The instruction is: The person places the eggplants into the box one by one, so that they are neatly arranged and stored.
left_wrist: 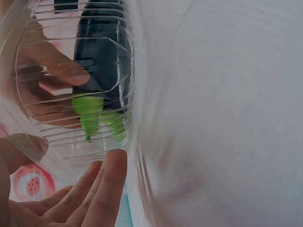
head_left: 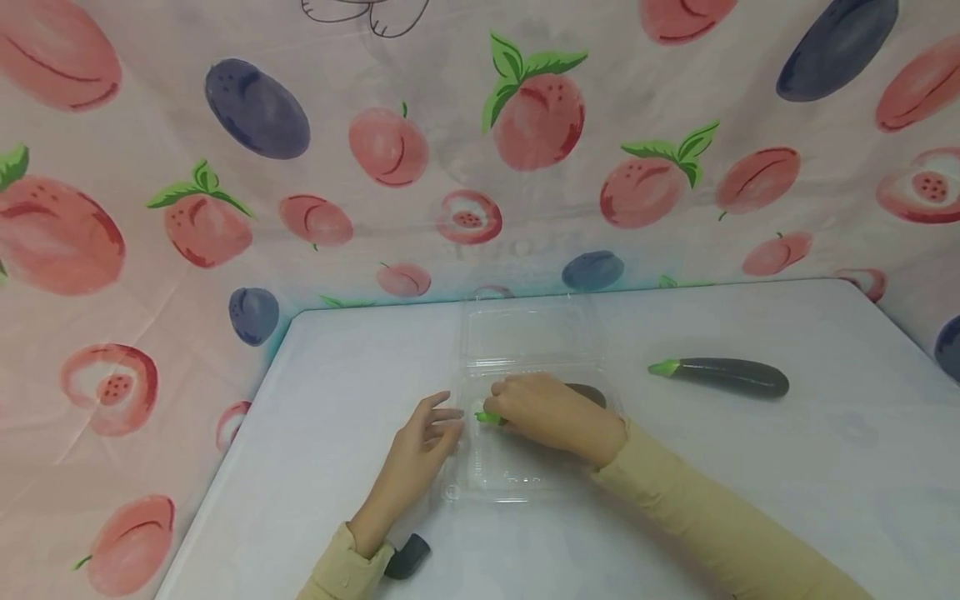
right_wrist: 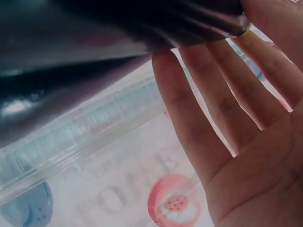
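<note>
A clear plastic clamshell container (head_left: 498, 479) lies with its lid (head_left: 532, 329) folded back. My right hand (head_left: 551, 421) reaches into it and grips a dark eggplant (right_wrist: 142, 21) near its green stem end, thumb on one side and fingers on the other. Below that one, a second eggplant (right_wrist: 42, 97) lies partly hidden; in the left wrist view two green stems (left_wrist: 87, 111) show through the ribbed wall. My left hand (head_left: 420, 442) is beside the container's left wall with loosely extended fingers, fingertips close to the plastic; whether they touch it I cannot tell.
Another eggplant (head_left: 731, 377) lies on the white table (head_left: 810, 483) to the right, its green stem facing left. A fruit-print cloth (head_left: 300, 175) hangs behind and at the sides of the table. A small black object (head_left: 407, 557) sits at my left wrist.
</note>
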Demonstrator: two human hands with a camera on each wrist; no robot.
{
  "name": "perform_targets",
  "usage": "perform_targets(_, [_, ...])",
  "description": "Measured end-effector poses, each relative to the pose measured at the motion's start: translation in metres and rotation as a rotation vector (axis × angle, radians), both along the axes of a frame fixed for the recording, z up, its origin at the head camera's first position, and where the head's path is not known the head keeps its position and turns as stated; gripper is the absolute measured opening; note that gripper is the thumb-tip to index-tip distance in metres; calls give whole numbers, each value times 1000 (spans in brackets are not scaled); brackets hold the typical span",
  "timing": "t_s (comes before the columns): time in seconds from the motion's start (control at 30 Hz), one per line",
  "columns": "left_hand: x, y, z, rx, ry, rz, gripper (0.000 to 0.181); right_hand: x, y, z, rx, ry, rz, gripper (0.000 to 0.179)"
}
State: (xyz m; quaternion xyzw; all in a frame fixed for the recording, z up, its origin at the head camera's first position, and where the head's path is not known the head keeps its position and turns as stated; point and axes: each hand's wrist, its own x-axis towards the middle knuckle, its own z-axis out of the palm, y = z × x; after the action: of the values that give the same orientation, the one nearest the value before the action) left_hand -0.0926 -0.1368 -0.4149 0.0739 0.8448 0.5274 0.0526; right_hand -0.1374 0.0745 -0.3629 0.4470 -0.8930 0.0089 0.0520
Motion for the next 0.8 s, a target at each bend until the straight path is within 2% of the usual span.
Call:
perform_targets(0.53, [0, 0, 1, 4, -3, -3, 53, -1, 0, -1, 28, -21, -8, 14])
perform_targets(0.8, [1, 0, 2, 7, -2, 0, 52, -1, 0, -3, 24, -3, 2, 16])
